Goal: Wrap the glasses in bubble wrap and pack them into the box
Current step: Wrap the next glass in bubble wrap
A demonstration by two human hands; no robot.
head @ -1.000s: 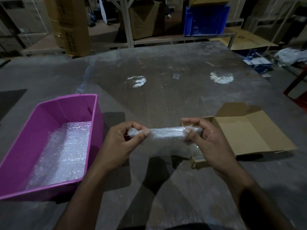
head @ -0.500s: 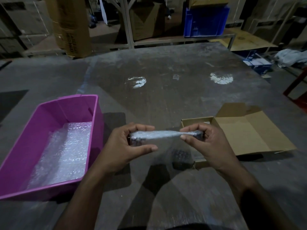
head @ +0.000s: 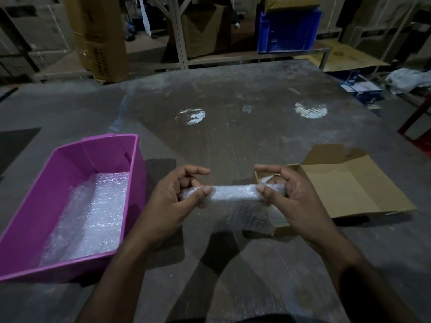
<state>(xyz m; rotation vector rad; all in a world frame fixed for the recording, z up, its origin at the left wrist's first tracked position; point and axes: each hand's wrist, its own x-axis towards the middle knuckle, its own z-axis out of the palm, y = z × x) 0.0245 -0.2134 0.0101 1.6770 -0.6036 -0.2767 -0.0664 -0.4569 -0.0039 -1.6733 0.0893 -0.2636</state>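
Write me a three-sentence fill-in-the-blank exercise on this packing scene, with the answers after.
1. Both hands hold a roll of ____ wrap above the table.
2. The plastic bin at the left hand's side is coloured ____.
3. The cardboard box behind the right hand has its flaps ____.

Answers: bubble; pink; open

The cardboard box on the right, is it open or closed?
Open. The cardboard box has its flaps spread flat on the table, showing the bare inside.
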